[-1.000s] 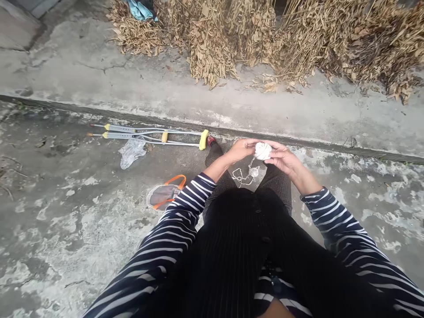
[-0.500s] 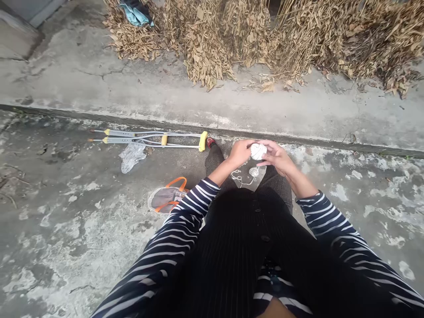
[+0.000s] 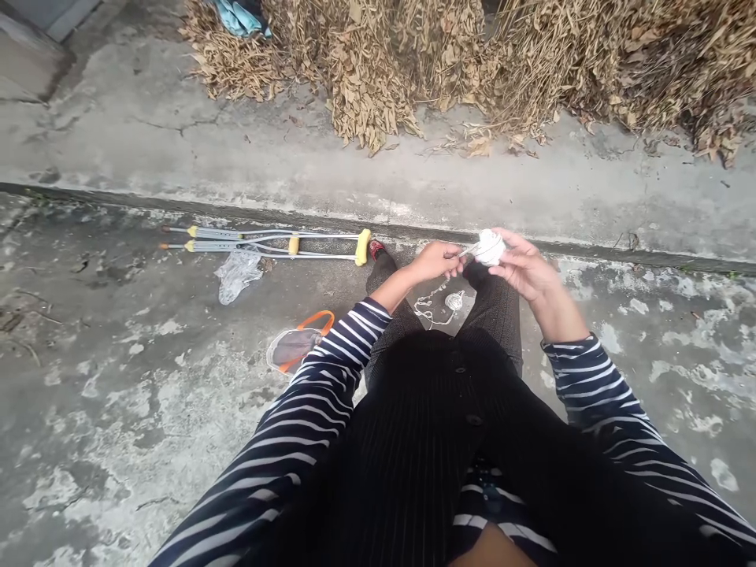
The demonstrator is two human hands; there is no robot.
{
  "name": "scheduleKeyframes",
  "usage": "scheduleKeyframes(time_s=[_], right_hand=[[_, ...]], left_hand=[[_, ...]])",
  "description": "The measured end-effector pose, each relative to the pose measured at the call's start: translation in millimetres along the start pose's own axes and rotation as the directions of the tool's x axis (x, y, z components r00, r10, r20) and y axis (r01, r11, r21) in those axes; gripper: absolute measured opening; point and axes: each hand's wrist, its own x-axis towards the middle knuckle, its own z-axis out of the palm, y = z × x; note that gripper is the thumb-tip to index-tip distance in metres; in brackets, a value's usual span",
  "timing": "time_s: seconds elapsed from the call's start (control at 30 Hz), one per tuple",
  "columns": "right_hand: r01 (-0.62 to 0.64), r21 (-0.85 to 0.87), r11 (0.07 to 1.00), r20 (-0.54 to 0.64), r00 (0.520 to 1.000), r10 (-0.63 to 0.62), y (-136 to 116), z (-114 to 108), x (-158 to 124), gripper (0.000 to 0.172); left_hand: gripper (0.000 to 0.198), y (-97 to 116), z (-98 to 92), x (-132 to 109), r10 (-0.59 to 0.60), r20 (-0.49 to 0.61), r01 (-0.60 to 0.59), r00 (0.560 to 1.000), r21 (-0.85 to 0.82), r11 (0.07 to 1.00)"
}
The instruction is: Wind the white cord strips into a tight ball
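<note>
The person sits with dark trousers over the knees and striped sleeves pushed out toward both hands, which are raised above the lap at 12 o'clock. The right hand is closed around a white ball of string, with the fingers and thumb holding it at its side. The ball sits just beside the left hand's reach, between the two hands. The left hand is curled shut on a thin pale strand running toward the ball; whether anything else is pinched there is too small to tell. Below the hands, a smaller ball of string and a loose tangle of string lie on the lap.

A red shoe pokes out at 11 o'clock. An orange-handled bag lies on the concrete ground at 10 o'clock, and a clear plastic bag lies just below a pair of metal crutches at 11 o'clock. Farther out, past a low concrete step, dried plants are heaped at 12 o'clock, with a blue cloth on them at 11 o'clock.
</note>
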Motion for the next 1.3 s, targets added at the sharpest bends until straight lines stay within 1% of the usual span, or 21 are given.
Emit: scheduleKeyframes(time_s=[0.1,0.23,0.37,0.43,0.5,0.6,0.67,0.73,0.83,0.9,0.93,0.97,1.0,1.03,1.07,1.1,1.13,1.17,1.2,1.27,1.3], right_hand=[[0.019,-0.076,0.997,-0.018,1.000,-0.021,-20.4,-7.6,1.0,0.049],[0.086,-0.226,0.970,-0.084,0.991,-0.108,-41.7,-9.4,1.3,0.044],[0.135,-0.377,0.916,-0.126,0.973,-0.195,-45.7,-5.2,7.0,0.041],[0.183,-0.450,0.874,-0.141,0.952,-0.272,-43.3,-2.8,10.8,0.039],[0.222,-0.501,0.837,-0.138,0.934,-0.330,-40.8,-0.6,13.1,0.038],[0.257,-0.475,0.841,-0.108,0.932,-0.346,-40.3,2.6,11.8,0.039],[0.275,-0.425,0.862,-0.096,0.934,-0.345,-42.1,4.1,8.4,0.040],[0.282,-0.398,0.873,-0.089,0.935,-0.343,-44.7,4.6,4.4,0.040],[0.256,-0.348,0.902,-0.079,0.950,-0.301,-48.2,3.3,0.5,0.043],[0.219,-0.284,0.933,-0.067,0.967,-0.247,-50.1,2.5,0.0,0.046],[0.200,-0.254,0.946,-0.061,0.973,-0.222,-51.0,2.5,0.3,0.047],[0.182,-0.229,0.956,-0.058,0.978,-0.200,-51.7,3.0,0.9,0.048],[0.169,-0.209,0.963,-0.061,0.981,-0.185,-52.3,4.0,1.8,0.049],[0.160,-0.196,0.967,-0.070,0.982,-0.177,-52.6,5.5,3.0,0.050],[0.156,-0.188,0.970,-0.087,0.981,-0.175,-52.5,7.4,4.4,0.049],[0.158,-0.183,0.970,-0.111,0.977,-0.181,-52.0,9.7,6.0,0.049],[0.163,-0.181,0.970,-0.138,0.972,-0.189,-50.9,12.3,7.6,0.048],[0.168,-0.181,0.969,-0.164,0.966,-0.198,-49.2,15.1,9.4,0.048],[0.173,-0.181,0.968,-0.184,0.961,-0.206,-46.9,18.1,11.2,0.047],[0.176,-0.173,0.969,-0.205,0.956,-0.210,-41.0,24.3,14.7,0.046],[0.175,-0.163,0.971,-0.209,0.956,-0.207,-37.8,27.1,16.3,0.047]], left_hand=[[0.009,-8.8,-3.3,2.3,-0.031,0.044,0.034,0.999,-0.052,0.998],[0.008,-16.0,0.0,0.1,-0.042,0.069,0.048,0.997,-0.087,0.995],[0.009,-9.1,8.0,-8.3,-0.063,0.187,0.087,0.980,-0.123,0.989],[0.011,-1.7,10.9,-14.6,-0.056,0.250,0.103,0.967,-0.178,0.979],[0.016,5.2,12.5,-20.6,-0.047,0.287,0.126,0.957,-0.263,0.957],[0.025,9.1,12.7,-25.8,-0.033,0.291,0.159,0.956,-0.421,0.893],[0.030,6.5,12.1,-26.8,-0.037,0.259,0.170,0.965,-0.516,0.839],[0.032,1.3,11.6,-27.0,-0.050,0.240,0.182,0.970,-0.568,0.803],[0.038,-6.1,11.9,-26.0,-0.047,0.296,0.213,0.954,-0.559,0.801],[0.039,-8.0,12.0,-22.3,-0.055,0.356,0.236,0.933,-0.490,0.839],[0.039,-7.7,11.8,-19.0,-0.065,0.360,0.230,0.931,-0.437,0.870],[0.037,-6.5,11.5,-14.8,-0.074,0.326,0.202,0.942,-0.379,0.903],[0.034,-4.3,11.2,-10.0,-0.073,0.242,0.152,0.967,-0.325,0.933],[0.031,-1.1,11.0,-5.1,-0.053,0.116,0.084,0.992,-0.279,0.957],[0.029,3.0,11.2,-0.4,-0.014,-0.031,0.006,0.999,-0.245,0.970],[0.030,8.0,12.1,3.6,0.034,-0.170,-0.073,0.985,-0.227,0.971],[0.032,13.6,13.9,6.7,0.084,-0.274,-0.148,0.958,-0.222,0.964],[0.035,19.6,16.8,8.7,0.131,-0.332,-0.215,0.934,-0.232,0.949],[0.039,25.5,20.7,9.9,0.167,-0.352,-0.266,0.921,-0.253,0.930],[0.041,35.7,30.4,10.9,0.201,-0.351,-0.315,0.915,-0.305,0.899],[0.038,39.4,35.5,11.2,0.200,-0.359,-0.322,0.912,-0.321,0.891]])
